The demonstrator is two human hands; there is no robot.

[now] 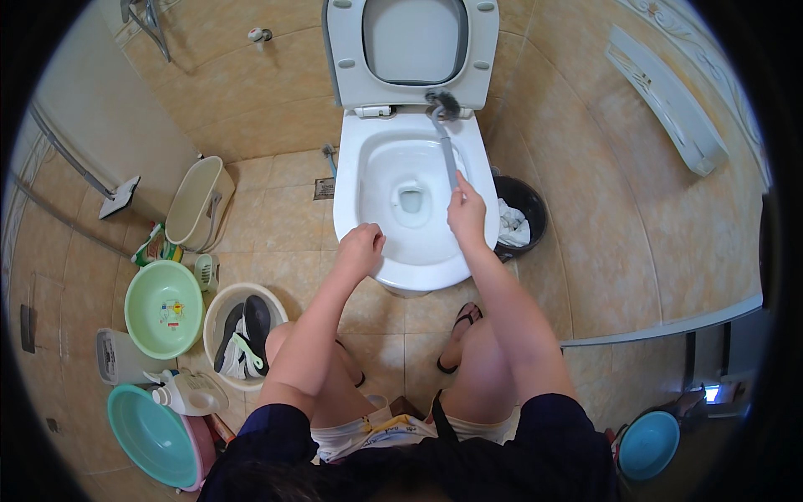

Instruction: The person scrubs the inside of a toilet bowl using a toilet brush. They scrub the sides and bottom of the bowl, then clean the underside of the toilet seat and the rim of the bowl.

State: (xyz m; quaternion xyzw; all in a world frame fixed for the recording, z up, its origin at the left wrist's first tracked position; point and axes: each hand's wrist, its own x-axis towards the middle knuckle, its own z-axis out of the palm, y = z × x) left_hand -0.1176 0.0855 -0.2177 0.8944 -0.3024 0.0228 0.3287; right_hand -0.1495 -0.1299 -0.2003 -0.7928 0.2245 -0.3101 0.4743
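Observation:
A white toilet (347,192) stands before me with its lid and seat (344,42) raised. My right hand (467,213) is closed around the grey handle of a toilet brush (447,151), held over the right side of the bowl. The brush's dark bristle head is up at the back rim, near the seat hinge. My left hand (362,248) is curled closed at the bowl's front left rim; what its fingers hold, if anything, is hidden. A little water shows at the bottom of the bowl.
Right of the toilet is a black bin (532,205) with white paper. Along the left stand a beige bucket (194,201), a green basin (159,309), a cream basin (213,335) with shoes and a brush, a jug (191,393) and a teal basin (142,435). A shelf (669,109) juts from the right wall.

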